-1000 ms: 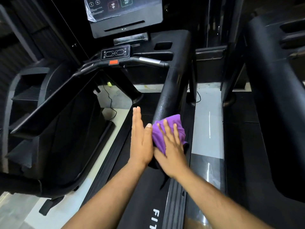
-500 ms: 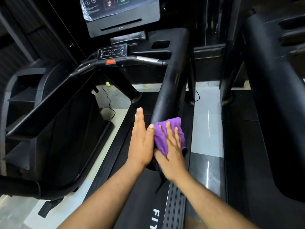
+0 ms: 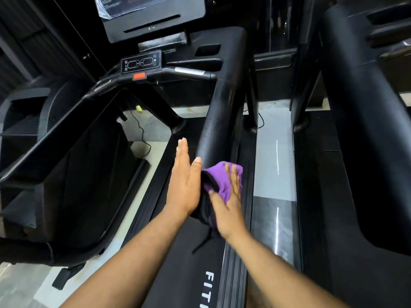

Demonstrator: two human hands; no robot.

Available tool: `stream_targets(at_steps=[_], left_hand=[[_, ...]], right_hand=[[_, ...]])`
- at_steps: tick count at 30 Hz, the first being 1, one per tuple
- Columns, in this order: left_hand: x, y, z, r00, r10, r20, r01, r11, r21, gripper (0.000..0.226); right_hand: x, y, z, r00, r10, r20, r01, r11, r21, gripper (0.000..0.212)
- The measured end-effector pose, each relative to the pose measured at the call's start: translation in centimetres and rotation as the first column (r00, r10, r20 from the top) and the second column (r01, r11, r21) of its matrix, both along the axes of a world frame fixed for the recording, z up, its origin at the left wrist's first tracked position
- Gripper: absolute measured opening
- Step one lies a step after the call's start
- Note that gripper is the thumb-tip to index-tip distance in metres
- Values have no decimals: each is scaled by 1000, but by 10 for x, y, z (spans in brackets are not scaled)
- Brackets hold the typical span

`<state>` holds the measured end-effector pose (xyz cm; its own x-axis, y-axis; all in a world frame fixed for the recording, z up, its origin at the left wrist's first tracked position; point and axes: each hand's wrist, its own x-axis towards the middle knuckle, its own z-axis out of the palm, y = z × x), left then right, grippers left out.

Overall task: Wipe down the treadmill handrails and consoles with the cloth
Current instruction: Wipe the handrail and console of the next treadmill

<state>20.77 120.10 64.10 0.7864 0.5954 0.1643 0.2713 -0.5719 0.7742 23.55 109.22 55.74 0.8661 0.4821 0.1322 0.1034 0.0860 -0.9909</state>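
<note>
The purple cloth [image 3: 222, 181] lies bunched on the near end of the black handrail [image 3: 222, 112], the thick padded bar that runs from the console down toward the camera. The right hand [image 3: 226, 201] lies flat on top of the cloth with its fingers straight and slightly spread, pressing it onto the handrail; its grip is not curled round anything, and the fingers look a little smeared, so how firmly they press I cannot tell. The left hand [image 3: 184, 185] stands on edge against the left side of the handrail, fingers straight and held together, thumb tip touching the bar just beside the cloth.

At the far end of the handrail sits the console [image 3: 155, 18] (its screen partly covered in clear film), and below it a small control panel [image 3: 141, 62] with a red tab [image 3: 139, 76] on the crossbar. Below the handrail lies the treadmill belt [image 3: 184, 274], marked with white letters near the bottom edge. To the right of the handrail, across a strip of pale floor [image 3: 273, 152], stands another black machine [image 3: 360, 130]. To the left of the handrail a thin cable [image 3: 142, 134] trails over the floor.
</note>
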Motion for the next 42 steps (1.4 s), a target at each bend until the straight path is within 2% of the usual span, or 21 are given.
stream_targets(at_steps=[1,2,4,5,6,8,10,11,13,15,18,20,22,25,27,30,34,37,40,42], left_hand=[[1,1,-1,1000,-5,-7,5,1000,11,81],[0,0,0,1000,-6,-13,6,1000,15,81],[0,-1,0,999,1,-39,0,1000,26,81],[-1,-2,1,999,2,-48,0,999,42,81],[-2,-3,1,999,0,-51,2,999,53,80],[-2,-3,1,999,-1,-40,3,999,53,81],[-1,-2,1,1000,-1,-24,2,999,45,82],[0,-1,1,1000,5,-18,-5,1000,22,83],[0,-1,0,1000,18,-5,-18,999,-31,85],[-1,0,-1,1000,14,20,-13,1000,-21,85],[-1,0,-2,1000,14,4,-14,1000,8,83],[-1,-1,-2,1000,29,-9,-29,999,15,83],[-2,-2,-1,998,56,4,-56,998,9,84],[-2,-3,1,996,88,29,-87,996,-27,87],[-1,-3,2,997,78,3,-78,997,-28,89],[1,-2,2,997,41,-67,-37,997,65,90],[3,-3,-1,986,39,-161,-10,983,181,91],[1,-4,-2,993,53,-107,-38,990,137,93],[-1,-6,1,995,68,-67,-64,997,53,95],[-2,-6,2,996,64,-60,-63,998,27,96]], right_hand=[[15,5,-2,999,-7,-35,9,999,43,73],[34,11,-6,988,-8,-151,21,996,83,73],[66,22,-16,864,32,-503,58,985,162,76],[74,25,-24,807,51,-589,62,984,170,78],[73,28,-28,802,22,-597,61,991,118,76],[53,22,-6,928,-88,-363,90,996,-10,70],[21,15,15,996,-70,-63,64,993,-99,76],[10,12,22,999,-10,43,17,985,-171,82],[21,16,33,983,98,153,-39,936,-351,88],[59,32,46,957,199,210,-78,878,-473,82],[116,60,70,937,259,234,-73,802,-593,72],[123,67,76,935,258,243,-57,787,-614,71],[104,54,69,927,257,273,-45,798,-601,74],[53,17,41,904,268,334,-81,872,-482,80],[52,15,34,903,293,315,-109,864,-491,81],[101,49,52,889,310,337,-65,814,-578,74],[155,79,78,946,226,234,-43,799,-600,69],[129,61,68,943,212,255,-31,822,-569,74],[63,25,37,927,226,300,-70,888,-454,82],[48,16,26,931,231,283,-97,903,-418,83]])
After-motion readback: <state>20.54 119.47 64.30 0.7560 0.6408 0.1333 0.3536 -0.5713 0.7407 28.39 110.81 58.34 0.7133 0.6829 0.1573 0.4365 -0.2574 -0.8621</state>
